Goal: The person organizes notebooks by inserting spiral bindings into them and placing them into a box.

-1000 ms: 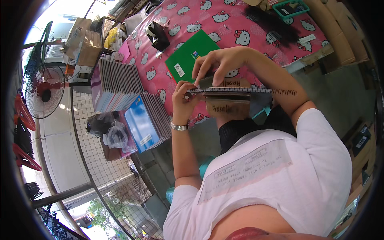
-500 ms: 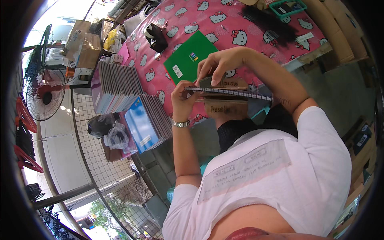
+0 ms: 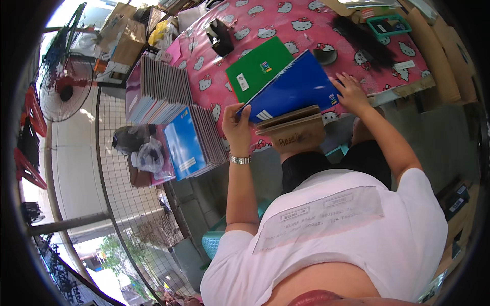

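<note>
A blue spiral notebook (image 3: 296,89) lies tilted on the pink table, partly over a green notebook (image 3: 258,69). Its lower left corner is pinched between the thumb and fingers of my left hand (image 3: 237,127). At the notebook's right end, my right hand (image 3: 352,94) rests with fingers stretched and apart. Close to my lap, brown cardboard pieces (image 3: 296,133) with handwriting stand upright just below the notebook's near edge. Behind the notebook sits a dark grey rounded object (image 3: 325,55), its kind unclear.
Stacked notebooks (image 3: 158,89) and another stack with a blue cover (image 3: 186,143) stand left. A black tape dispenser (image 3: 219,38) is farther back. Black thin strands (image 3: 362,43) and a green tray (image 3: 390,25) lie far right. A fan (image 3: 66,92) stands at far left.
The spiral notebook, edge-on above the cardboard before, now lies with its blue cover up, overlapping the green one. My right hand has moved right and spread its fingers. The grey object now shows on the table.
</note>
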`<state>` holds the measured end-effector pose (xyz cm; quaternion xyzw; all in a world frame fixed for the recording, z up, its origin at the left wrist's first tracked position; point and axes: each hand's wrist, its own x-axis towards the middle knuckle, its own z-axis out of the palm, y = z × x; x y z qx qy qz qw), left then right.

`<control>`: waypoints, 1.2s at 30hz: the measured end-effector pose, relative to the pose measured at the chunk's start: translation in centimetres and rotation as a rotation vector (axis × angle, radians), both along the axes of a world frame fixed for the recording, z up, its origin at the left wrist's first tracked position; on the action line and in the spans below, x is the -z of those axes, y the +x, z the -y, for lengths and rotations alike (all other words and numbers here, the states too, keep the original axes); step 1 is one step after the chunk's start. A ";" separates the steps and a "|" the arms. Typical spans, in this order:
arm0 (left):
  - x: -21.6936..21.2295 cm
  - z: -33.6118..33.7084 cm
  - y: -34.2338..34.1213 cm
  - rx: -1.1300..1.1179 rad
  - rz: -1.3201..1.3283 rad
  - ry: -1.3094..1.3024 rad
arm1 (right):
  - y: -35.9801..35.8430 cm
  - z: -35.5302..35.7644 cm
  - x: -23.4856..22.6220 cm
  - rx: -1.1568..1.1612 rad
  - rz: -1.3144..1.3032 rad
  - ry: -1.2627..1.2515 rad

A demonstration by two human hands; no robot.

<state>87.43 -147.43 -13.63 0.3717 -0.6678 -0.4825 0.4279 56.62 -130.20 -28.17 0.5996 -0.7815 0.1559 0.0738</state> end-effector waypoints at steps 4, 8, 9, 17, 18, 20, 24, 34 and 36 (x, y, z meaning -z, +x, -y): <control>-0.3 1.6 1.6 0.210 0.066 0.142 | -1.2 -1.0 -2.2 0.119 0.416 -0.411; -0.2 0.8 1.3 0.219 0.013 0.031 | 6.3 -0.4 -14.3 0.070 0.679 -1.078; -0.6 0.4 0.9 0.211 -0.029 -0.031 | 8.8 -0.5 -16.6 -0.016 0.570 -0.986; 1.7 1.9 3.0 0.240 -0.097 0.153 | 6.4 2.2 -17.6 0.335 -0.015 -0.789; 1.6 1.5 2.6 0.219 -0.102 0.147 | 6.6 2.2 -17.6 0.205 0.067 -0.789; 1.6 1.2 2.2 0.194 -0.095 0.130 | 8.5 2.1 -18.2 -0.057 0.225 -0.772; 1.6 1.1 1.7 0.067 0.040 -0.070 | 16.9 4.4 -16.9 -0.456 0.565 -0.500; 3.1 0.3 1.0 -0.039 -0.005 -0.315 | 19.3 6.1 -15.5 -0.421 0.511 -0.601; 3.3 0.1 1.0 -0.042 -0.030 -0.295 | 19.0 6.2 -15.5 -0.387 0.492 -0.512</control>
